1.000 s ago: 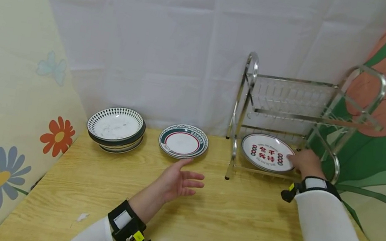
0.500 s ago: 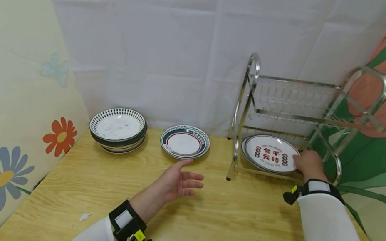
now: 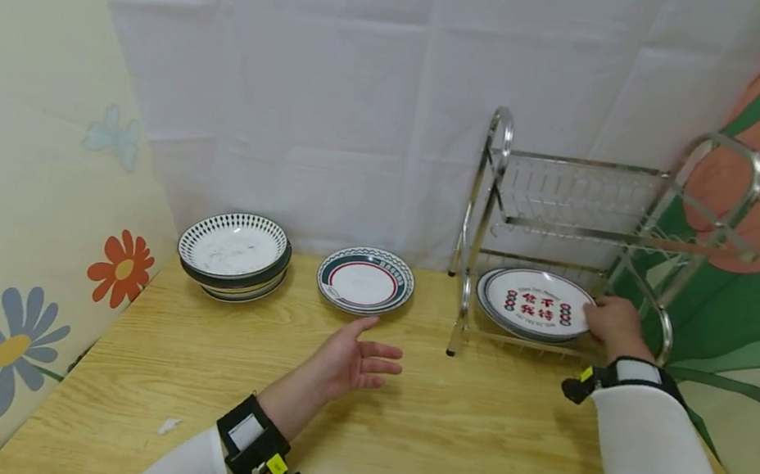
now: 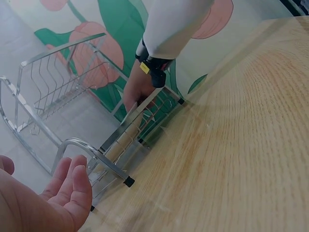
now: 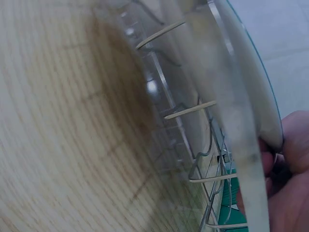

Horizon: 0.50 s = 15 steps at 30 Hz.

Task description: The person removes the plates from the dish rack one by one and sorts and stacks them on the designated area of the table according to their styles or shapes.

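A white plate with red characters [image 3: 537, 305] lies on the lower tier of the metal dish rack [image 3: 575, 230]. My right hand [image 3: 618, 324] pinches its right edge, thumb on the upper face; in the right wrist view, the fingers [image 5: 266, 159] curl under the rim. Another plate's rim [image 3: 485, 297] shows beneath, at the left. My left hand [image 3: 353, 361] hovers over the table with relaxed fingers and holds nothing. Just beyond it sits a small plate with a green band and red ring [image 3: 363, 282]. In the left wrist view, the left hand [image 4: 58, 198] appears before the rack.
Several stacked dishes, topped by a black-patterned white bowl [image 3: 233, 245], stand at the left back of the wooden table [image 3: 436, 445]. A white scrap [image 3: 168, 426] lies at front left. White cloth [image 3: 316, 78] hangs behind. The rack's upper tier and side rails surround the right hand.
The right hand has drawn the red-lettered plate slightly to the right, exposing more of the rim beneath at its left. The left hand stays almost still.
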Tool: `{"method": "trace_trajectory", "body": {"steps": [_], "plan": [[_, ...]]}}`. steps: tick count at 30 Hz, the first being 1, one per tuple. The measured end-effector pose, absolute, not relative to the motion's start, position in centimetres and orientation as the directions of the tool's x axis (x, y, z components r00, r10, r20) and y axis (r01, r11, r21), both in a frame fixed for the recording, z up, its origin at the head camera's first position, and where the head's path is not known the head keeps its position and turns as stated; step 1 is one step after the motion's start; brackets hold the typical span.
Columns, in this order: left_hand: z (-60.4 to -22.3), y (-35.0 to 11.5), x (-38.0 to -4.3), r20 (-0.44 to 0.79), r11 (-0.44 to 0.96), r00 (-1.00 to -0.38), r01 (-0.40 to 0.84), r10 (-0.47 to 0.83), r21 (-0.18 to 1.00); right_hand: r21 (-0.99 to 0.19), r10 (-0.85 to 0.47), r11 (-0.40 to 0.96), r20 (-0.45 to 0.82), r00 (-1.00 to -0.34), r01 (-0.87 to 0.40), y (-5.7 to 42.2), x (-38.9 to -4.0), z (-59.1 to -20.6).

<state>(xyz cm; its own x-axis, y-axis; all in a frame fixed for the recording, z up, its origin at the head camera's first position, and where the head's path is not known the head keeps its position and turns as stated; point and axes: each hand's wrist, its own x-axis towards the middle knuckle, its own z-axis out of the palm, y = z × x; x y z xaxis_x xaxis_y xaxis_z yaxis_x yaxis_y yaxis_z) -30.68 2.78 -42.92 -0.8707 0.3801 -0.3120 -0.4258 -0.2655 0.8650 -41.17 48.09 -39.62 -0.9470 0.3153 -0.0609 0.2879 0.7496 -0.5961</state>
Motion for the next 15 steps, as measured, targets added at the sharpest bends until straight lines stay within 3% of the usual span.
{"method": "trace_trajectory", "body": {"steps": [15], "plan": [[-42.2,2.6,-30.5,-0.289,-0.281,-0.873,-0.414,0.393,0.866,-0.872,0.248,0.445,-0.098,-0.964,0.203,48.2,-38.2,-36.9]]}}
